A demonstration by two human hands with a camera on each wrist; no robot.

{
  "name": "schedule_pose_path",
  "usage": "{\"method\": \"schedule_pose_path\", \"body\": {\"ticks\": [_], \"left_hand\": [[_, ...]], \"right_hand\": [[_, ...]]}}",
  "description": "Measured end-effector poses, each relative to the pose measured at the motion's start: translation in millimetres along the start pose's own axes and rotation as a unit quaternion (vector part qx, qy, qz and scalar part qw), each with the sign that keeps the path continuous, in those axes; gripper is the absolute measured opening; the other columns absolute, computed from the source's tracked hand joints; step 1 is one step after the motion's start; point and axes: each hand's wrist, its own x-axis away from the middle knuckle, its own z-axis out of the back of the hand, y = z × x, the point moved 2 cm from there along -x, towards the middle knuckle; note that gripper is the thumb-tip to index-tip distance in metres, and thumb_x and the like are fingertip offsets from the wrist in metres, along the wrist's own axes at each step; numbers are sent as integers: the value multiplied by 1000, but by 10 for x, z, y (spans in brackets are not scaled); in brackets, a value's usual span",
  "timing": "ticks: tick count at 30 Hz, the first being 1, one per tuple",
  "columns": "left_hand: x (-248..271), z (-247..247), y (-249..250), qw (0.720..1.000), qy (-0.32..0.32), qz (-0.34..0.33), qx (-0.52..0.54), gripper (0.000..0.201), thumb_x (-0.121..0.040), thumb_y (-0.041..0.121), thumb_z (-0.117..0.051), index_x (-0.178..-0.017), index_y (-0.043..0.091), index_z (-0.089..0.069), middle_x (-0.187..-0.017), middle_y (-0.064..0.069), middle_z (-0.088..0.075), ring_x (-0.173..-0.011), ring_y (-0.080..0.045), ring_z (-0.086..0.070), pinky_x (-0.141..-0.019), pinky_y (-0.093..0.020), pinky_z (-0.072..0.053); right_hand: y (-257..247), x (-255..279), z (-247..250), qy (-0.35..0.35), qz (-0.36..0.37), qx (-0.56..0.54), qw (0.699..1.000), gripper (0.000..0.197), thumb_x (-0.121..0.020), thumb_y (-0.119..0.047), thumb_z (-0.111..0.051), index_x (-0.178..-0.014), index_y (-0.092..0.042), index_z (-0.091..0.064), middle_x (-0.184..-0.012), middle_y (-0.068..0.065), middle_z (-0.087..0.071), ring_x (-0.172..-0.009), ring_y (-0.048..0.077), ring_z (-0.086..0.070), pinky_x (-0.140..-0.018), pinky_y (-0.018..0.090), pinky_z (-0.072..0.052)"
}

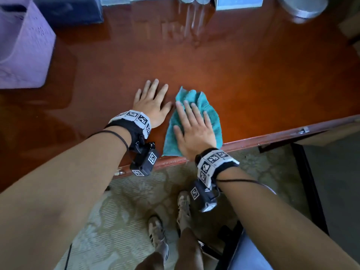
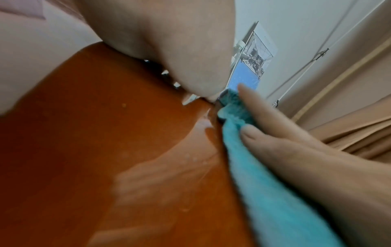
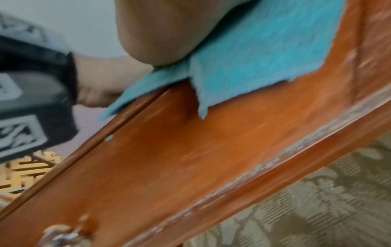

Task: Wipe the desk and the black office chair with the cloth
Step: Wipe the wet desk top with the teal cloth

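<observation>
Right hand point(image 1: 194, 129) has its fingers point(image 1: 196, 112) laid out straight and flat on top of the cloth point(image 1: 206, 112), pressing it down rather than gripping it, palm sitting over the near half. The cloth is a teal terry one, a bit bunched up at its far end, lying on the tabletop point(image 1: 253, 78) right at the near edge, and from the right wrist view a corner of it point(image 3: 264, 50) actually hangs a little over that edge onto the wooden front. Just left of the cloth, the left hand point(image 1: 152, 106) is flat on the bare wood too, fingers point(image 1: 153, 88) spread and straight, holding nothing, with the thumb tip almost touching the cloth's left side. From the left wrist view you can see the cloth point(image 2: 275, 192) running along beside the right hand point(image 2: 317, 167), and the glossy reddish-brown surface throws back a reflection. Both wrists have black straps with marker tags and small cameras. Farther from the cloth, on the far left of the tabletop, there's a lilac box point(image 1: 21, 51), and along the back edge some blurry stuff including a grey round container point(image 1: 303, 6). Below the cloth's edge of the tabletop there's a patterned carpet point(image 1: 124, 207) and the person's sneakers point(image 1: 157, 234). A shiny drawer knob point(image 3: 63, 235) shows on the front.
</observation>
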Motion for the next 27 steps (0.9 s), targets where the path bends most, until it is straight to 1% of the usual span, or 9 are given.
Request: {"method": "schedule_pose_path", "body": {"ticks": [2, 5, 8, 11, 14, 17, 19, 23, 27], "left_hand": [[6, -6, 5, 1000, 2, -1, -16, 61, -99, 55, -20, -153, 33, -5, -161, 4, 9, -148, -15, 12, -119, -39, 4], [-6, -22, 18, 999, -15, -2, -32, 61, -98, 57, -14, -153, 33, 1, -160, 4, 14, -147, -16, 16, -119, -40, 6], [-9, -29, 26, 999, -24, 1, -44, 61, -98, 56, -10, -153, 33, 4, -160, 4, 17, -146, -16, 18, -119, -41, 6], [11, -41, 17, 999, -18, 1, -50, 61, -98, 56, -8, -153, 32, 5, -160, 3, 17, -146, -17, 18, -120, -42, 5], [14, -34, 26, 999, -8, 5, -46, 61, -98, 57, -11, -153, 33, 2, -161, 4, 14, -147, -16, 15, -120, -41, 4], [-14, -17, 16, 999, -10, 8, -31, 61, -98, 57, -16, -153, 34, -2, -161, 5, 12, -147, -15, 14, -119, -40, 4], [-23, 7, 10, 1000, -18, 7, -13, 62, -98, 57, -20, -153, 34, -4, -161, 6, 12, -147, -14, 14, -119, -39, 5], [-14, 52, 8, 1000, -19, 6, 24, 62, -98, 56, -29, -153, 34, -9, -161, 8, 8, -147, -13, 12, -119, -38, 5], [-2, 107, -11, 999, -16, -10, 35, 62, -98, 53, -34, -153, 32, -12, -161, 6, 4, -148, -15, 9, -119, -38, 2]], "right_hand": [[429, -1, 76, 46, -12, -11, 999, 69, -97, -51, -30, -154, -27, 1, -161, -4, -8, -148, 15, -6, -121, 44, -6], [1294, 81, 157, 156, -222, 30, 962, 79, -88, -60, -30, -153, -17, -22, -160, 8, -16, -147, 26, -15, -118, 51, -16], [1551, 113, 219, 79, -323, 22, 943, 75, -90, -61, -20, -153, -20, -22, -162, 3, -8, -149, 25, -1, -119, 49, -7], [1020, 20, 165, 92, -293, 32, 951, 70, -92, -55, -16, -150, -19, -31, -161, 2, -13, -149, 25, -3, -119, 48, -6], [406, 24, 30, 23, -124, 32, 992, 60, -97, -50, -15, -153, -28, -14, -162, -3, 0, -149, 20, 5, -120, 43, 2], [582, 53, 112, 13, -46, 8, 999, 55, -100, -47, -20, -153, -38, -8, -161, -10, -1, -148, 14, 3, -121, 39, 1], [970, 27, 151, 44, -99, 18, 994, 53, -100, -47, -21, -152, -40, -11, -161, -11, -5, -149, 15, -1, -121, 39, -1], [1448, -85, 277, 69, -315, -18, 947, 54, -100, -45, -18, -153, -37, -8, -162, -8, -2, -148, 16, 4, -120, 44, 0], [1001, -140, 167, 60, -317, -6, 946, 57, -99, -45, -16, -154, -31, -8, -162, -6, -1, -148, 19, 5, -120, 45, 3]]}}
